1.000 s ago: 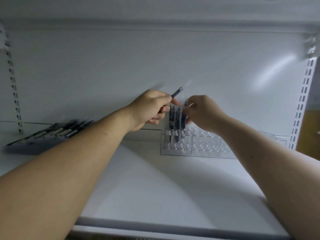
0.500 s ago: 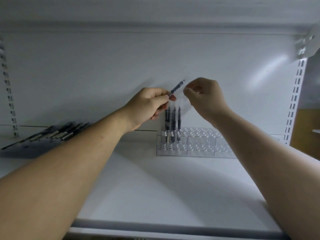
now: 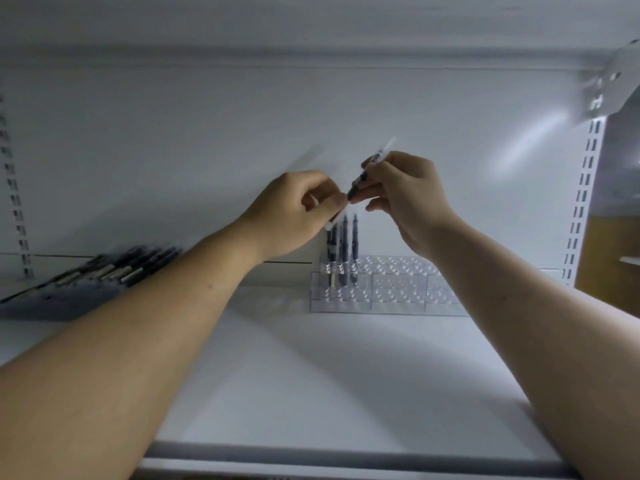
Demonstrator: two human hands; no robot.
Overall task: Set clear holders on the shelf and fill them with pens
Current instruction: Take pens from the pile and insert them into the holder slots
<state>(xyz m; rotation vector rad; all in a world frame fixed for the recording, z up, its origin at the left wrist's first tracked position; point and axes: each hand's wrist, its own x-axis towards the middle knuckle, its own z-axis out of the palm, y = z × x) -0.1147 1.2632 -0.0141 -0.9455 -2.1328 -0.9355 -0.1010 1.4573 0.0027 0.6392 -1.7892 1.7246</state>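
Gripping tilted pen (image 3: 356, 188), right hand (image 3: 405, 195) is hovering over clear holder (image 3: 398, 289). Left hand (image 3: 294, 213) is pinching its tip.

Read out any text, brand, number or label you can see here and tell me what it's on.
No text can be read anywhere in this view.
The held pen in the right hand: motion-blurred, any print unreadable.
The standing pens in the clear holder: dark barrels, too small to read.
The tray of pens at left: light bands, no legible marks.
The shelf upright: slots only, no numbers.
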